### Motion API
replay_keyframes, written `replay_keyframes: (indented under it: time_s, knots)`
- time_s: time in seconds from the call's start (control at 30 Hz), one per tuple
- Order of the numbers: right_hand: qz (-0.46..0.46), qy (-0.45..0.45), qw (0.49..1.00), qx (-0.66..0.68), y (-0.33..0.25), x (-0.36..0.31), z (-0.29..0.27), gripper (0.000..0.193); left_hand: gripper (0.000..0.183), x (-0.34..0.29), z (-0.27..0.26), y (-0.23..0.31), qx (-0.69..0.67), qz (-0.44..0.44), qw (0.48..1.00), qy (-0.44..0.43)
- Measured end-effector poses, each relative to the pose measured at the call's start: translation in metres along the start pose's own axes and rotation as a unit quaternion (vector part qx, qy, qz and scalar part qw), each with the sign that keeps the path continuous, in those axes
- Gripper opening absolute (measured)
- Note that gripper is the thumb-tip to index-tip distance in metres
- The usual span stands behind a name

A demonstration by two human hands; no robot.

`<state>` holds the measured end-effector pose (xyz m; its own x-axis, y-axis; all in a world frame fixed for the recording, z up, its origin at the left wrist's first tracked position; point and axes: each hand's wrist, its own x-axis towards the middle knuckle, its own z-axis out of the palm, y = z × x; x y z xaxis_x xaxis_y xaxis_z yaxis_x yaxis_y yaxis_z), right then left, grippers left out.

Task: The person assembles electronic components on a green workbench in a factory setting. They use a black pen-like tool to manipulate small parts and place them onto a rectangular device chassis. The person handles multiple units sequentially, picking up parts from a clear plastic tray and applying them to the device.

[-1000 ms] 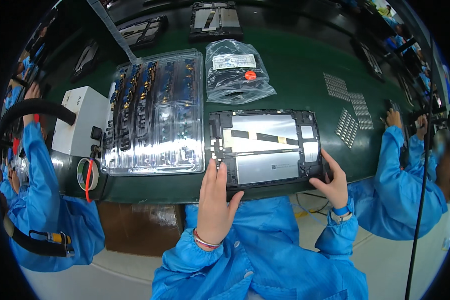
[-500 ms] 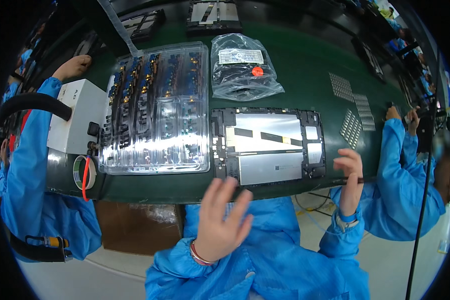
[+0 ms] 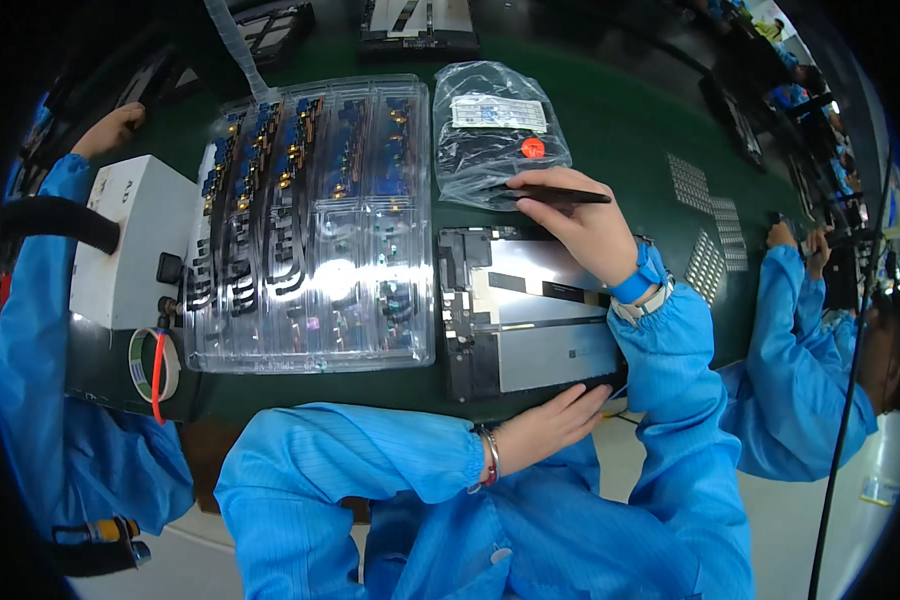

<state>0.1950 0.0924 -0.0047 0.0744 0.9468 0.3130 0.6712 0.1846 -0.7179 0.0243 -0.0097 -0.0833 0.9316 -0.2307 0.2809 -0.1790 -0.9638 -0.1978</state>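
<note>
1. Tablet chassis (image 3: 530,320), open-backed, black-framed with silvery panels: lying flat at centre frame near the lower edge of the green counter (image 3: 610,130), within easy reach of both hands.
2. Left hand (image 3: 550,425), lower centre: fingers are extending almost flat, holding nothing, tips pressing the chassis's near edge, seemingly to be steadying it against sliding.
3. Right hand (image 3: 585,225), centre right: fingers are curling closed around a thin black tool (image 3: 560,195), held level like a pen, tip pointing left over the clear plastic bag (image 3: 495,135) just above the chassis.
4. Clear blister tray (image 3: 310,220), left of centre: sitting just beside the chassis, rows of small blue and gold parts facing up for picking.
5. White box (image 3: 125,245) and tape roll (image 3: 155,365), far left.
6. Co-workers in blue sleeves are occupying both frame edges.
</note>
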Motion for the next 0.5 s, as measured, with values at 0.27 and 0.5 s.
replay_keyframes:
  time_s: [0.27,0.5]
  knots:
    - [0.108,0.04,0.993,0.038,0.004,0.0,0.012,0.023,0.045,0.003,0.002,0.0,-0.074,-0.003,0.997,-0.003]
    - [0.116,0.025,0.993,0.01,0.003,0.002,0.012,0.02,0.043,0.007,-0.005,-0.008,-0.073,0.024,0.996,-0.035]
